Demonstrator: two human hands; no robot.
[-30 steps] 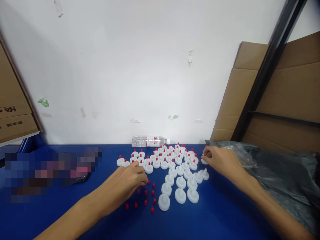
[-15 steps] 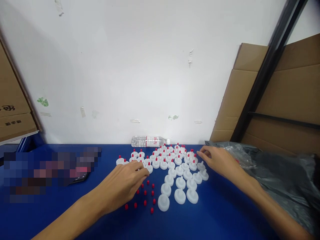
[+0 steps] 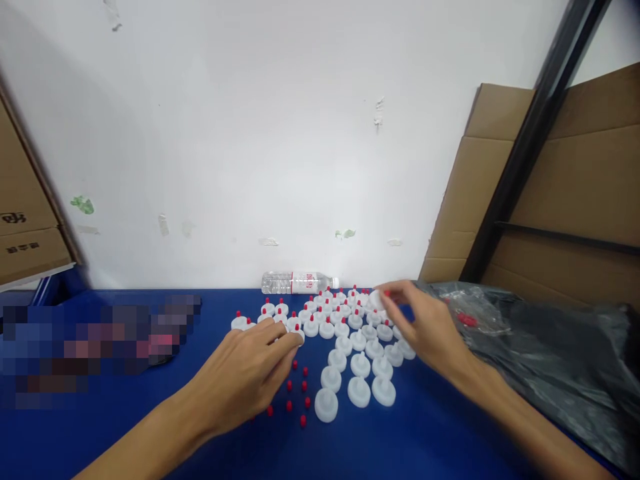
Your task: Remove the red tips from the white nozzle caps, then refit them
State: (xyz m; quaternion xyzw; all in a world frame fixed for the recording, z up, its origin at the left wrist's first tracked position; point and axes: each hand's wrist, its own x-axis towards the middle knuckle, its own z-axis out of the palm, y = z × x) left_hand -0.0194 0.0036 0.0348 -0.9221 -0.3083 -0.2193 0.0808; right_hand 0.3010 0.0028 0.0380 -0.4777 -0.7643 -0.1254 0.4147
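Several white nozzle caps [image 3: 350, 347] stand in rows on a blue table [image 3: 125, 413]; the far ones carry small red tips. Loose red tips [image 3: 296, 393] lie scattered in front of them. My left hand [image 3: 250, 373] hovers over the loose red tips, fingers curled together with the fingertips near a capped piece [image 3: 299, 333]; what it pinches, if anything, is hidden. My right hand [image 3: 420, 323] is lifted above the right side of the rows and pinches a white cap with a red tip [image 3: 379, 299] between thumb and fingers.
A clear water bottle [image 3: 300, 283] lies on its side against the white wall. A grey plastic bag [image 3: 540, 347] with a red piece inside sits at the right. Cardboard boxes [image 3: 565, 193] and a black frame post stand behind it. A blurred patch covers the left table.
My right hand rose from the table's right side and swung left over the rows, now holding a white cap. My left hand shifted slightly nearer and closed its fingers.
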